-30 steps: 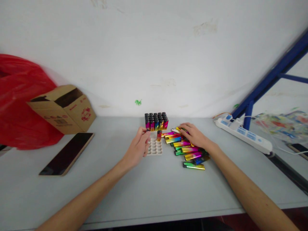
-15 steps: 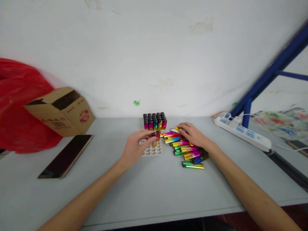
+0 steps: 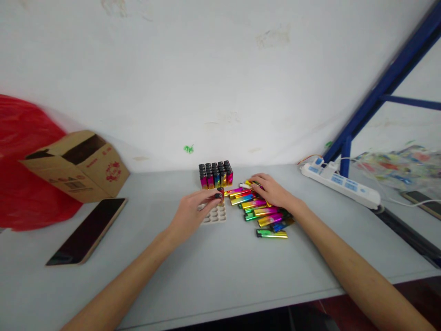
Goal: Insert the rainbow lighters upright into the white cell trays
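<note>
My left hand [image 3: 193,209] is closed, thumb and fingertips pinching a black-topped lighter [image 3: 218,196] over a white tray [image 3: 215,219] with rows of round holes. Another lighter, reddish with a black top [image 3: 221,196], stands upright at the tray's far right corner, right beside the held one. The fingers hide the tray's left part. My right hand [image 3: 270,189] lies over the far end of a loose pile of shiny multicoloured lighters [image 3: 255,203], fingers apart and touching them. A lighter with a white end [image 3: 244,185] pokes out by its fingertips.
Behind the tray, a block of upright black-topped lighters [image 3: 216,177] stands near the wall. A phone [image 3: 87,232], a cardboard box [image 3: 79,163] and a red bag [image 3: 27,161] are at left. A white power strip [image 3: 341,186] and blue metal frame [image 3: 372,94] are at right.
The view has shifted slightly, moving the table items leftward. The lighter in my left hand has tilted, its black top now nearer the fingertips. My right hand stays over the pile.
</note>
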The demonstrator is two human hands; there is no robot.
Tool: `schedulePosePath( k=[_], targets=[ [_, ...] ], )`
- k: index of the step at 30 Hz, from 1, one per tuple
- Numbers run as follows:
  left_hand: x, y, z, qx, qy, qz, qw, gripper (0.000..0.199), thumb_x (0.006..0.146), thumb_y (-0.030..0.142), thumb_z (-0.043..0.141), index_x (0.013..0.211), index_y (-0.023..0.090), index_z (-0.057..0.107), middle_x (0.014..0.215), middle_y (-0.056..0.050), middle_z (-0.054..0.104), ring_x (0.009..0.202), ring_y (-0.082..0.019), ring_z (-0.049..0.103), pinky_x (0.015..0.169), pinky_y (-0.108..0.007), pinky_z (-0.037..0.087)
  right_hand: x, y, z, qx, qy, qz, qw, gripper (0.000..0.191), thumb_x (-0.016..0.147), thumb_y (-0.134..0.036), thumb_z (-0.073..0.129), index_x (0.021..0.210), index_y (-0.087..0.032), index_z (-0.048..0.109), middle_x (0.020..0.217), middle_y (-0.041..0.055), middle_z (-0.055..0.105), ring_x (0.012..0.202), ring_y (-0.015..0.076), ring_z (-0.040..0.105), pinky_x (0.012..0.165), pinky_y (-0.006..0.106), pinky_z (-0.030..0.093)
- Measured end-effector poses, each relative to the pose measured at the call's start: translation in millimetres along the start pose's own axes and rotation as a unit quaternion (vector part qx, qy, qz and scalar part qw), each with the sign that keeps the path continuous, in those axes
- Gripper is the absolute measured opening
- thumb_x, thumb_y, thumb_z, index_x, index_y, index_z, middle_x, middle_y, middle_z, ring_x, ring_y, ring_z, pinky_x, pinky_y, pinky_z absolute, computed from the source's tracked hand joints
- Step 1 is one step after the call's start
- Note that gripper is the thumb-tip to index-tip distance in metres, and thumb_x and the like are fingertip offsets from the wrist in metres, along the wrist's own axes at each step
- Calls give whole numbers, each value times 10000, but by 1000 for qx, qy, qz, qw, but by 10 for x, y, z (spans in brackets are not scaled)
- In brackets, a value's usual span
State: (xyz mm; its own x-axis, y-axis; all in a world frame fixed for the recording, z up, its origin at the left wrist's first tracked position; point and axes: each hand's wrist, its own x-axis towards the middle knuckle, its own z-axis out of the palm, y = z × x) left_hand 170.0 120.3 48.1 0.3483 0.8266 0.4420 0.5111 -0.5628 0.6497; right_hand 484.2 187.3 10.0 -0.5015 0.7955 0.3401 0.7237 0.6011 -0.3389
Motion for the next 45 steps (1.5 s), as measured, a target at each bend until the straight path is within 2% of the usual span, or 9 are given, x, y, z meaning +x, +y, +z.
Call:
schedulePosePath(
  k=[7, 13, 18, 24, 29, 34, 39, 42, 45],
  targets=[
    [-24, 31, 31, -2, 8, 1, 1000, 286, 972, 432, 632, 1096, 212, 766, 1057, -81, 798, 868, -210, 764, 891, -349, 615, 2, 7, -2, 10, 4, -2, 1000, 360, 1082, -375, 410, 1282, -213, 663, 1277, 145, 678, 1236, 294, 590, 1109, 526, 465],
    [1, -4, 58, 0, -9, -2, 1000, 290, 982, 425, 619, 1113, 202, 750, 1070, -85, 763, 847, -192, 740, 824, -331, 624, 5, 5, 1, 8, 3, -1, 1000, 371, 1085, -385, 407, 1273, -195, 664, 1272, 156, 674, 1224, 292, 593, 1105, 510, 465],
    [10, -52, 109, 41, 37, 53, 997, 246, 986, 363, 617, 1130, 208, 742, 1023, -63, 659, 802, -154, 663, 787, -310, 603, 7, 0, -8, 6, -1, -3, 1000, 370, 1088, -377, 401, 1277, -184, 655, 1283, 161, 669, 1224, 292, 590, 1100, 513, 466],
    [3, -39, 138, 83, 36, 84, 992, 244, 1006, 286, 591, 1226, 244, 687, 960, -30, 621, 792, -146, 634, 789, -295, 581, 1, 7, 0, 1, 1, -4, 1000, 369, 1091, -378, 401, 1287, -194, 654, 1283, 153, 670, 1228, 288, 591, 1102, 506, 467],
    [-42, 113, 187, 156, 109, 159, 969, 216, 1008, 241, 599, 1212, 237, 669, 1090, -82, 680, 1005, -200, 669, 947, -356, 568, 9, 20, 19, 9, 12, -11, 1000, 353, 1080, -369, 428, 1266, -193, 671, 1270, 160, 679, 1217, 294, 600, 1094, 516, 471],
    [55, 306, 462, 211, -48, 209, 954, 259, 1020, 119, 484, 1200, 196, 655, 1172, -101, 713, 1131, -246, 669, 1031, -433, 558, 19, 44, 36, 6, 14, -14, 1000, 352, 1086, -380, 422, 1260, -211, 677, 1261, 142, 688, 1216, 286, 597, 1097, 516, 467],
    [302, 387, 729, 274, -159, 152, 936, 312, 944, -1, 472, 1160, 118, 664, 1219, -174, 709, 1208, -311, 638, 1067, -483, 517, 27, 69, 40, 4, 11, -22, 1000, 378, 1102, -373, 384, 1268, -195, 673, 1259, 142, 690, 1211, 270, 600, 1100, 487, 471],
    [361, 354, 802, 254, -175, 121, 943, 335, 925, -21, 446, 1120, 134, 670, 1158, -171, 717, 1127, -307, 668, 1001, -478, 539, 31, 78, 44, 7, 12, -26, 1000, 392, 1108, -368, 359, 1266, -200, 676, 1261, 137, 691, 1223, 261, 593, 1107, 477, 469],
    [370, 318, 798, 239, -164, 130, 948, 385, 901, -30, 465, 1168, 167, 659, 1152, -139, 709, 1104, -284, 665, 1005, -456, 532, 33, 82, 54, 7, 15, -28, 999, 397, 1109, -371, 352, 1262, -206, 679, 1250, 132, 695, 1217, 264, 591, 1103, 486, 472]
  ],
)
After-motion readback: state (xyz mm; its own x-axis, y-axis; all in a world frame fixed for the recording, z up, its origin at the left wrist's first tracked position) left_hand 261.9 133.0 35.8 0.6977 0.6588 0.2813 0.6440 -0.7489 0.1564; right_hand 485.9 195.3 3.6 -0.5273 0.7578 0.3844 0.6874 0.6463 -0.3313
